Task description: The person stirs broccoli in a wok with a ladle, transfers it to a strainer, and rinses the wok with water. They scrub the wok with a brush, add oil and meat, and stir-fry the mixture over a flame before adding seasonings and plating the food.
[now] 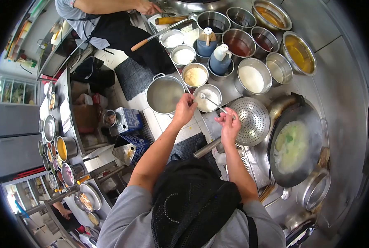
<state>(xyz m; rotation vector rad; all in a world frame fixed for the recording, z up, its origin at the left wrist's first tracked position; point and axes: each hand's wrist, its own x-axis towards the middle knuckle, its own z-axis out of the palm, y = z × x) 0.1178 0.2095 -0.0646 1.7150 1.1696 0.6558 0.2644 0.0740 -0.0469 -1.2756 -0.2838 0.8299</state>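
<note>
My right hand point(230, 126) is closed around the thin handle of a metal spoon point(216, 104), whose tip dips into white contents in a small steel container point(219, 97). My left hand point(185, 108) is beside that container's left rim, its fingers pinched together; what they hold, if anything, is too small to make out. Behind it stands a container of pale yellow, crumbly contents point(195, 76). A perforated steel strainer point(248, 122) lies right of my right hand, its thick handle point(208, 148) pointing back toward me.
A wok point(314, 136) of green, bubbling soup stands on the right. Left of my hands is a pot of cloudy liquid point(159, 93). Several steel containers of sauces and two squeeze bottles point(220, 60) crowd the back. Another person's hand point(148, 7) works near a wooden-handled ladle point(164, 32).
</note>
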